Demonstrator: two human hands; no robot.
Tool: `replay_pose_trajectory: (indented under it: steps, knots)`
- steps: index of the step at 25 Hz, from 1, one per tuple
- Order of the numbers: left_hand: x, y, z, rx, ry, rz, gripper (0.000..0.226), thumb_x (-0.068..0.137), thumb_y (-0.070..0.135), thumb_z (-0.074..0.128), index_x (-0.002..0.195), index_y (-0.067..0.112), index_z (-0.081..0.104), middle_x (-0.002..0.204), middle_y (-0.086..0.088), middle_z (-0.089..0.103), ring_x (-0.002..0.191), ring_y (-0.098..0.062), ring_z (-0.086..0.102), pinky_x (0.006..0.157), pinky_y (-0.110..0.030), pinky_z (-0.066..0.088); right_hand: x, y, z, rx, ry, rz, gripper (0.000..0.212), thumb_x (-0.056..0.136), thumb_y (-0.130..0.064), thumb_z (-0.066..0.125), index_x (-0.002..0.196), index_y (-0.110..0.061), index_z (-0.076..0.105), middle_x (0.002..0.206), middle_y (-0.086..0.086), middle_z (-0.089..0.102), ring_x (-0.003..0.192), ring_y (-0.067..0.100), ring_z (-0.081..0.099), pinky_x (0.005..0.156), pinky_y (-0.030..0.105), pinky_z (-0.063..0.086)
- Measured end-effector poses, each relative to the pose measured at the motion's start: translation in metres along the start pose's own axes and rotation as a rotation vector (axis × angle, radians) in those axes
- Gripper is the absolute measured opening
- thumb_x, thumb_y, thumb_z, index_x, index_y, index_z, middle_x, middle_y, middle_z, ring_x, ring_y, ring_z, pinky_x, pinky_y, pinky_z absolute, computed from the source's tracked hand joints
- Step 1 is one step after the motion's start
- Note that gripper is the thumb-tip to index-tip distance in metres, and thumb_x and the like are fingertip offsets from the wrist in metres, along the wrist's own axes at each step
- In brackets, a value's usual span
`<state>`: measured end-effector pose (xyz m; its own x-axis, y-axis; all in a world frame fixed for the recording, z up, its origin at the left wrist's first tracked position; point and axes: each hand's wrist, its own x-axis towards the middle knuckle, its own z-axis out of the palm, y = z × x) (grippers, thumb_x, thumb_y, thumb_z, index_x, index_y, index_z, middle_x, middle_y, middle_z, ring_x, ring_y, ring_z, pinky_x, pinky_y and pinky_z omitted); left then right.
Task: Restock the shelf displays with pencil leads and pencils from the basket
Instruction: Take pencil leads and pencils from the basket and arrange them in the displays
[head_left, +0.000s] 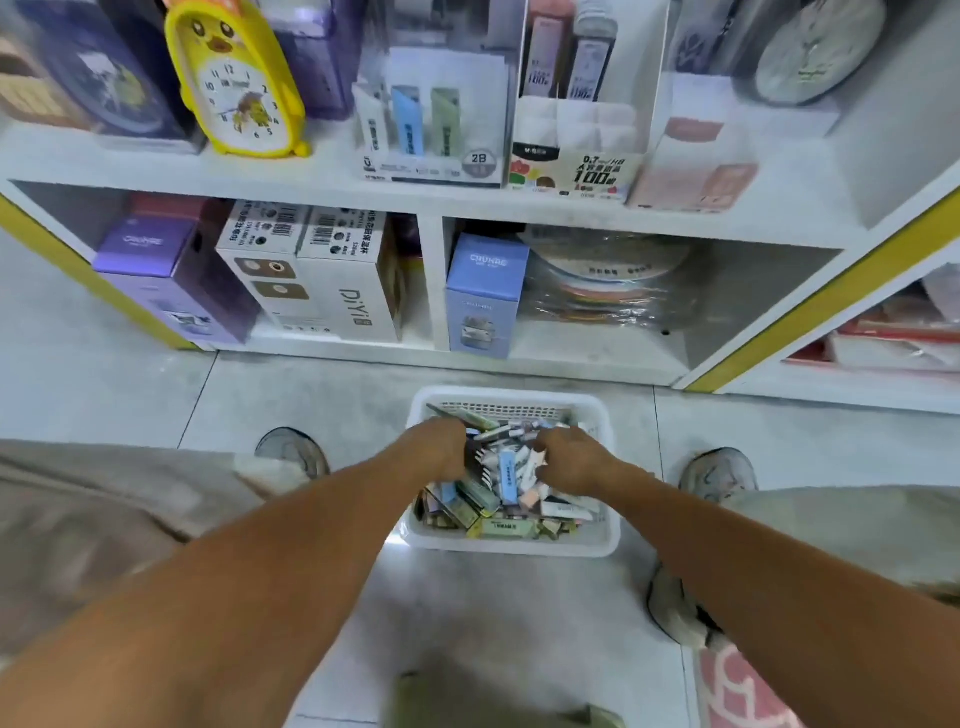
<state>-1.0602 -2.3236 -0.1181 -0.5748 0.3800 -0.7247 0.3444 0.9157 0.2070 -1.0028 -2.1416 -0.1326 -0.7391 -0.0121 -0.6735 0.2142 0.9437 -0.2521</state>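
Reaching forward from the lower corners of the view, both bare forearms converge on a white plastic basket (511, 545) that sits on the pale tiled floor (291, 384) between the person's shoes. The left hand (441, 451) enters from about 8 o'clock of the basket, knuckles up, its fingers bent down into the heap of small packets (506, 480) so that the fingertips are hidden; whether they grip a packet or only dig among them cannot be told. The right hand (571, 460) comes in from about 4 o'clock, wrist bent, its fingers curled at the packets near the middle of the heap, but whether it pinches one is likewise unclear. The packets lie jumbled, pastel blue, green, pink and white, filling the basket nearly to the rim. Beyond the basket at 12 o'clock stands a white shelf unit (431, 291). Its lower compartments hold boxed goods. On the upper shelf, a clear display box marked 2B (431, 156) holds a few upright lead packets, and just to its right stands a display marked 100 (582, 156). At 11 o'clock a yellow duck-shaped clock (236, 88) stands on the same shelf.
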Motion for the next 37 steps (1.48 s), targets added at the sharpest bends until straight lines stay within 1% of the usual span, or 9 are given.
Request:
replay_pose_trajectory:
  steps: [2,5,9,13,18,23,26,30,37]
  knots:
    - [0.008,-0.012,0.019,-0.064,0.022,-0.036,0.028,0.090,0.011,0.058,0.117,0.001,0.058,0.120,-0.015,0.061,0.107,-0.027,0.060,0.080,-0.030,0.048,0.006,0.002,0.020,0.120,0.057,0.046,0.050,0.091,-0.011,0.058,0.140,-0.012,0.052,0.140,0.014,0.056,0.128,0.029,0.053,0.101,0.034,0.046]
    - [0.017,-0.023,0.029,0.117,0.171,0.060,0.043,0.082,0.001,0.064,0.122,0.003,0.051,0.128,-0.016,0.050,0.119,-0.029,0.050,0.087,-0.037,0.048,0.015,-0.006,0.044,0.248,0.164,0.035,0.048,0.089,-0.006,0.058,0.136,-0.014,0.055,0.135,0.011,0.061,0.124,0.028,0.057,0.099,0.033,0.047]
    - [0.042,-0.044,0.032,0.420,0.147,0.278,0.087,0.073,0.017,0.080,0.144,0.005,0.032,0.146,-0.014,0.036,0.134,-0.029,0.036,0.106,-0.039,0.041,0.018,-0.003,0.062,0.265,0.280,0.069,0.055,0.086,0.000,0.055,0.139,-0.017,0.052,0.138,0.008,0.057,0.127,0.027,0.053,0.102,0.036,0.045]
    - [0.066,-0.050,0.036,0.495,0.147,0.332,0.105,0.065,0.048,0.084,0.147,0.009,0.031,0.142,-0.009,0.041,0.128,-0.027,0.038,0.103,-0.038,0.039,0.018,0.012,0.072,0.339,0.398,0.224,0.053,0.086,0.001,0.048,0.137,-0.012,0.050,0.137,0.012,0.051,0.124,0.032,0.051,0.101,0.042,0.047]
    - [0.084,-0.034,0.054,0.315,0.195,0.406,0.088,0.059,0.043,0.085,0.131,0.012,0.043,0.124,-0.008,0.049,0.115,-0.026,0.045,0.098,-0.035,0.038,0.023,0.019,0.084,0.359,0.358,0.224,0.052,0.083,0.001,0.052,0.134,-0.010,0.051,0.131,0.013,0.053,0.121,0.033,0.049,0.100,0.042,0.046]
    - [0.093,-0.037,0.056,0.385,0.166,0.380,0.110,0.054,0.037,0.087,0.143,0.011,0.029,0.136,-0.009,0.046,0.126,-0.027,0.044,0.111,-0.039,0.030,0.030,0.022,0.086,0.392,0.381,0.223,0.048,0.086,0.000,0.051,0.132,-0.012,0.053,0.125,0.009,0.055,0.115,0.029,0.051,0.094,0.038,0.045]
    - [0.099,-0.033,0.053,0.424,0.177,0.393,0.094,0.053,0.029,0.087,0.132,0.013,0.038,0.126,-0.007,0.051,0.115,-0.024,0.046,0.096,-0.037,0.040,0.030,0.024,0.088,0.429,0.400,0.215,0.043,0.085,0.001,0.053,0.127,-0.011,0.056,0.120,0.008,0.057,0.108,0.028,0.054,0.089,0.035,0.046]
    - [0.099,-0.030,0.044,0.222,0.110,0.340,0.076,0.063,0.021,0.081,0.125,0.012,0.038,0.110,-0.010,0.059,0.100,-0.026,0.054,0.075,-0.031,0.046,0.033,0.030,0.087,0.485,0.396,0.228,0.038,0.086,0.005,0.049,0.119,-0.010,0.060,0.118,0.007,0.058,0.106,0.027,0.056,0.089,0.032,0.046]
    - [0.093,-0.025,0.044,0.022,-0.029,0.328,0.077,0.076,0.024,0.076,0.131,0.017,0.023,0.088,-0.003,0.059,0.078,-0.020,0.060,0.066,-0.036,0.055,0.031,0.034,0.081,0.566,0.408,0.227,0.032,0.086,0.004,0.049,0.111,-0.013,0.060,0.108,0.003,0.060,0.092,0.021,0.058,0.082,0.037,0.053]
